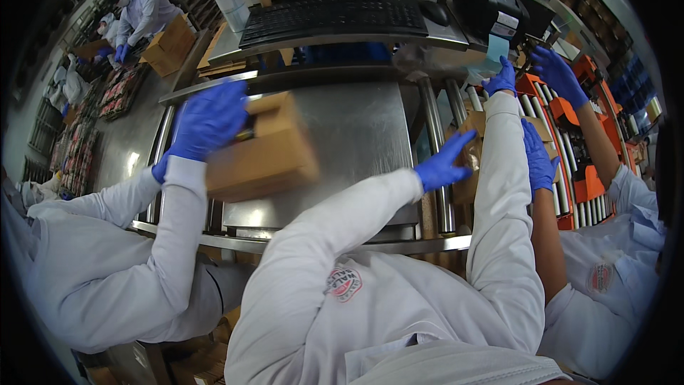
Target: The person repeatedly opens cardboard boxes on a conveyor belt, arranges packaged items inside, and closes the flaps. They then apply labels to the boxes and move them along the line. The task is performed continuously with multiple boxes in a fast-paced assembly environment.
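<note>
Crossing in front of the brown carton [467,182] on my right, my right sleeve [501,178] hides its middle, so only cardboard on either side of the arm shows and I can't tell how its flaps sit. My left hand [443,164], gloved in blue, has its fingers spread just beside that carton's left side; whether a fingertip touches the cardboard is unclear. My right hand [501,77] is raised beyond the carton, its fingers at the lower end of a pale blue strip [497,48] hanging from the black printer [490,3]; I can't tell whether they pinch it. Close against my right sleeve, a co-worker's gloved hand [541,160] is at the carton's right part, and that person's other hand [558,75] is up near the printer. To my left, another co-worker's glove [206,122] and the open carton [267,160] by it are smeared by blur, so the contents stay indistinct. Between us lies a shiny steel plate [356,125], with metal rollers [443,203] at its right and an orange-framed conveyor [590,184] farther right. Ahead sit a keyboard [335,18] and a mouse [433,12]; at far left, people in white [146,11] work by another carton [169,46].
</note>
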